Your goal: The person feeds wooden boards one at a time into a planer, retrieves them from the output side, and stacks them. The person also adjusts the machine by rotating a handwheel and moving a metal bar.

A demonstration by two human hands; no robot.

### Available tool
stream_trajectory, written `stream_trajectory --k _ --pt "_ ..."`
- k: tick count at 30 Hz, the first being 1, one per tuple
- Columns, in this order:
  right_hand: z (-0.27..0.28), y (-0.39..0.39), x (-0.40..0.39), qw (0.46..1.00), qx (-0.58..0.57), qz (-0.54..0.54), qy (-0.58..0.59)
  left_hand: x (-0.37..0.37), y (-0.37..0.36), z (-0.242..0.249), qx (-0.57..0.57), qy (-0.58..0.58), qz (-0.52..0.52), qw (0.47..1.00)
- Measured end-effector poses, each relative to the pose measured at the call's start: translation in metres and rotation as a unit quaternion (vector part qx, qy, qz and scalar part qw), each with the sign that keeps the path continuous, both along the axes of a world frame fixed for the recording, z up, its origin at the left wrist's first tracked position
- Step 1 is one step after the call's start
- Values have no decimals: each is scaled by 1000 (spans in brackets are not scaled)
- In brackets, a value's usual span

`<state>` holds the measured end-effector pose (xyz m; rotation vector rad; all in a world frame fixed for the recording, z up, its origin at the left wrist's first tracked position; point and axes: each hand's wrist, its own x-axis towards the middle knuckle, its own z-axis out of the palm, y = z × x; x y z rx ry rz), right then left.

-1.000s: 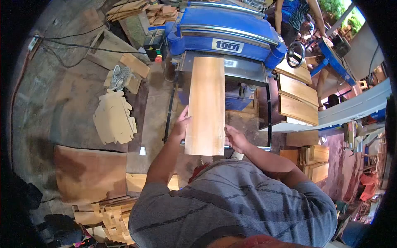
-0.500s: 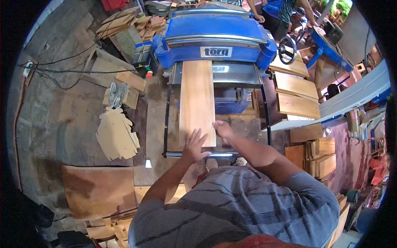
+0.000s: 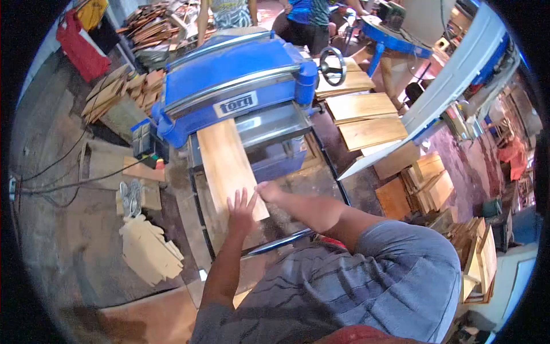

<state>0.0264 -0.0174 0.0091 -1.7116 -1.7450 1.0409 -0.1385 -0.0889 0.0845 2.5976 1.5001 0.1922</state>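
A long pale wooden board (image 3: 226,160) lies on the infeed side of a blue planer (image 3: 229,69), its far end at the machine's opening. My left hand (image 3: 242,211) rests flat on top of the board near its close end, fingers spread. At the board's right edge is my right hand (image 3: 269,192), its fingers closed against the edge; the thumb side touches the wood. The board's near end reaches over the black side rails and stops short of the front roller (image 3: 278,242).
Flat boards (image 3: 372,132) lie right of the planer, beside a black handwheel (image 3: 333,66). More wood stacks (image 3: 429,183) stand at the right. Cables (image 3: 69,186) and cut pieces (image 3: 150,252) are on the left. Other people (image 3: 309,20) stand behind the machine.
The view has turned and tilted, so the planer and board now appear slanted and further left. Both hands remain at the board's near end. Another person's torso now shows behind the planer.
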Motion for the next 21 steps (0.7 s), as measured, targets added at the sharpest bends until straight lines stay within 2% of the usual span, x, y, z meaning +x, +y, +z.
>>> stream_trajectory --k 2,3,5,8,9,10,12,14,16,18,19,20,21 --pt "19 1 0 978 -136 -53 151 1 4 8 4 -18 -7 1000" --pt "21 4 3 978 -134 -56 151 0 6 10 6 -33 -5 999" --pt "24 15 14 892 -291 -42 343 -1 12 8 16 -45 -8 999" --pt "3 29 45 890 -279 -3 362 -2 19 4 30 -61 -10 998" --pt "3 27 62 966 -104 21 234 -3 22 3 35 -62 -10 997" --pt "3 21 84 992 76 43 94 -5 24 0 35 -62 -10 997" --pt "22 0 127 973 218 7 -80 -6 31 -6 37 -69 -13 997" --pt "28 -22 178 938 309 -45 -151 -4 37 3 9 -59 -5 998" --pt "71 -52 203 927 274 -120 -225 -1 41 5 -20 -52 3 998" --pt "45 -73 231 884 296 -177 -317 -2 49 2 -41 -16 14 999" --pt "31 -80 242 883 297 -177 -317 -1 53 0 -40 -16 14 999" --pt "14 -87 251 940 137 -206 -234 -1 58 -2 -26 -27 11 999" --pt "0 -97 252 964 -33 -225 -139 -3 57 -4 -15 -35 8 999"
